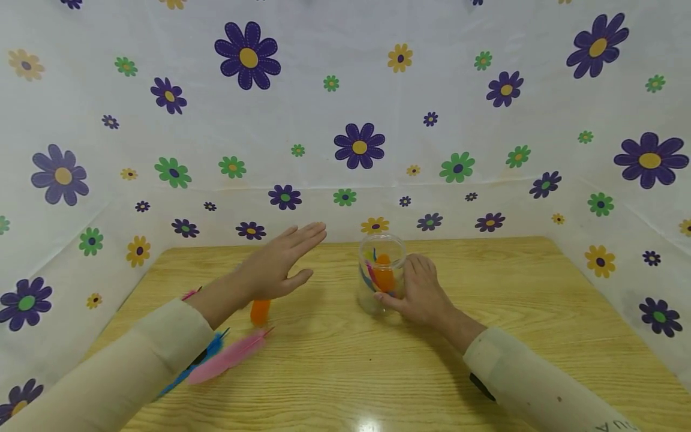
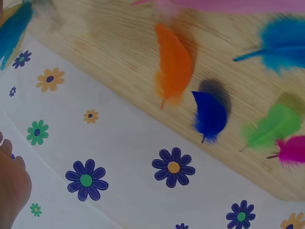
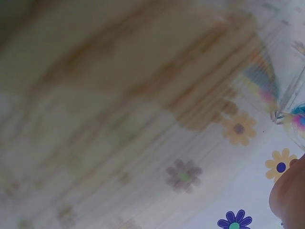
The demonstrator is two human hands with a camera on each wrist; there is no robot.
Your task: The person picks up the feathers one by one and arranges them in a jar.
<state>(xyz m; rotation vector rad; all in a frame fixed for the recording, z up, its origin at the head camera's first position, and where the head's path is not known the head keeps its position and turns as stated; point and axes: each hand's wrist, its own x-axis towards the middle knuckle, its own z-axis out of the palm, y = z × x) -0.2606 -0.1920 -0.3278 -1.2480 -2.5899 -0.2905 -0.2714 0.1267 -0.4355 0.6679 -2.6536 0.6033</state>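
Left hand (image 1: 281,262) hovers empty, fingers straight, thumb apart; right hand (image 1: 423,294) grips the clear jar (image 1: 369,300) from the right, where a light, steady hold should keep it upright.

I found the head camera facing forward and down over the table (image 1: 335,372); both wrist cameras sat nearer, tilted. Head (lower left) and left wrist (upper right) shared the pink feather (image 1: 227,361).

Head view bright, even; small white glare at near edge of yellow wood-grain tabletop (image 1: 345,372). Left wrist dimmer, soft shadow beside small dark-blue feather (image 2: 210,117). Right wrist murky, streaked with blur.
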